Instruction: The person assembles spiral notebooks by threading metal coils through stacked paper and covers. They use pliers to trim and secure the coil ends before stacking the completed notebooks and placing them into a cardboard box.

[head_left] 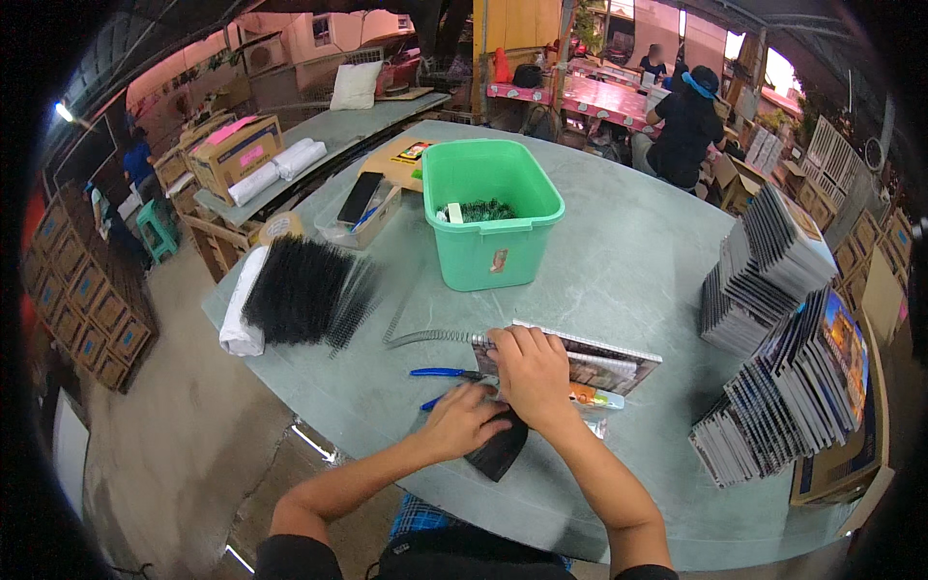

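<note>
A spiral notebook [614,365] stands on its long edge, its wire-bound side facing up. My right hand [532,372] is closed over its left end. A loose dark coil [430,336] sticks out leftward from the binding. My left hand [464,423] is just nearer to me, thumb apart from its bent fingers, with no held thing showing. It partly covers a blue-handled tool [432,402] and a flat black piece [498,454]. Another blue handle [440,372] lies beyond it. An orange-and-white packet [596,395] shows below the notebook.
A green bin [493,256] holding dark coil scraps stands beyond my hands. Black coils [295,290] lie on a white roll [237,314] at left, near a phone [360,198]. Notebook stacks [773,387] fill the right side. A person [686,135] sits at the back.
</note>
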Motion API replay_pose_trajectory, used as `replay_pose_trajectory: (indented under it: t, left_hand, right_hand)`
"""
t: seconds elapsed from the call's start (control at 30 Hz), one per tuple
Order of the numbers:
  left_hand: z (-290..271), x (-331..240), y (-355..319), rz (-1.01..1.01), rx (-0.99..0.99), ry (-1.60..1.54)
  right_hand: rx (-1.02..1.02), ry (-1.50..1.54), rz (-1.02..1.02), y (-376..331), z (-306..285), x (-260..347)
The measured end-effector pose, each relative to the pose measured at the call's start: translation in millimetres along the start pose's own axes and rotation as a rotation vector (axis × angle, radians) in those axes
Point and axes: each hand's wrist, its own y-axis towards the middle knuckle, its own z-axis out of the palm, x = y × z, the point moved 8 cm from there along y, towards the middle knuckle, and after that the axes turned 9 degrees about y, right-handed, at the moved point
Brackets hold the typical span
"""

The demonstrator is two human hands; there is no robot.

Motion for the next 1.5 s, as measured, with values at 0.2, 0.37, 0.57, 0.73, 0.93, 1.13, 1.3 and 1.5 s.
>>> replay_pose_trajectory:
  t: [0.2, 0.37, 0.57, 0.73, 0.93, 1.13, 1.3, 1.5]
  left_hand:
    - [-63, 31, 47, 0.004, -0.166, 0.159]
    - [-52, 49, 50, -0.163, 0.021, -0.225]
    - [-55, 52, 59, -0.224, 0.127, -0.298]
    - [-50, 65, 63, -0.328, 0.191, -0.408]
    - [-35, 0, 26, 0.033, -0.05, 0.063]
    - [59, 5, -22, -0.176, 0.354, -0.071]
    - [72, 13, -19, -0.224, 0.446, -0.202]
    - [9, 10, 8, -0.188, 0.133, -0.224]
  right_hand:
    - [0.136, -0.048, 0.009, 8, 5, -6]
    - [0.041, 0.059, 0.063, 5, -11, -21]
    - [0.072, 0.067, 0.097, 6, -7, -23]
    - [0.109, -0.005, 0.061, 9, -3, -22]
    - [0.006, 0.06, 0.141, 11, -1, -21]
    - [0.028, 0.211, 0.109, 10, 5, -20]
    - [-0.004, 0.049, 0.079, 9, 1, -20]
    - [-0.01, 0.013, 0.14, 2, -9, -26]
